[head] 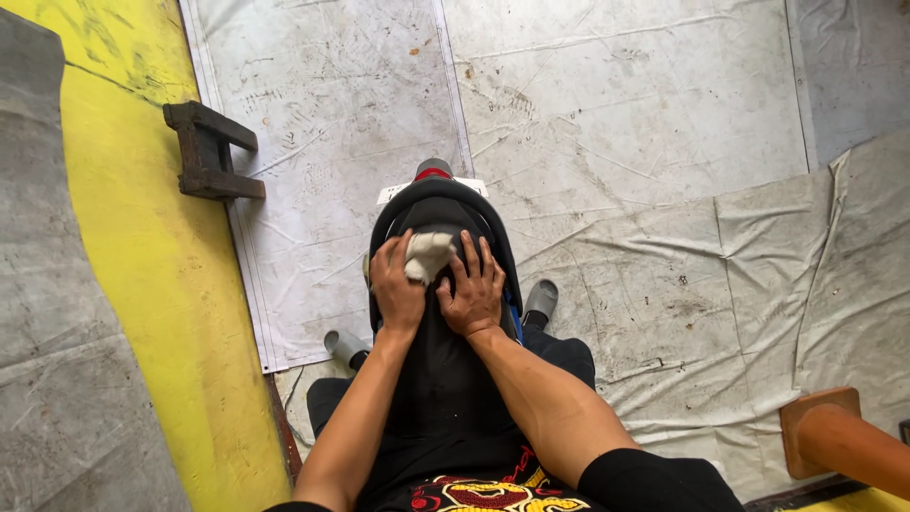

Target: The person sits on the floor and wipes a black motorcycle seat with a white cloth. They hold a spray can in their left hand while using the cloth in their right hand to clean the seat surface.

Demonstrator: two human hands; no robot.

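I look down at a black scooter seat (pixel 443 213) between my legs. My left hand (pixel 395 289) and my right hand (pixel 474 289) press side by side on the seat. A crumpled whitish cloth (pixel 428 252) lies between them, under the fingers of both. Which hand grips it I cannot tell. Beyond the seat sits a grey and red tail part (pixel 433 171).
Dirty white sheeting (pixel 616 123) covers the floor. A yellow painted strip (pixel 161 275) runs on the left beside a grey surface (pixel 47 360). A small dark wooden stool (pixel 209 152) stands at the upper left. An orange-brown wooden piece (pixel 834 436) is at the lower right. My grey shoes (pixel 540 299) rest beside the seat.
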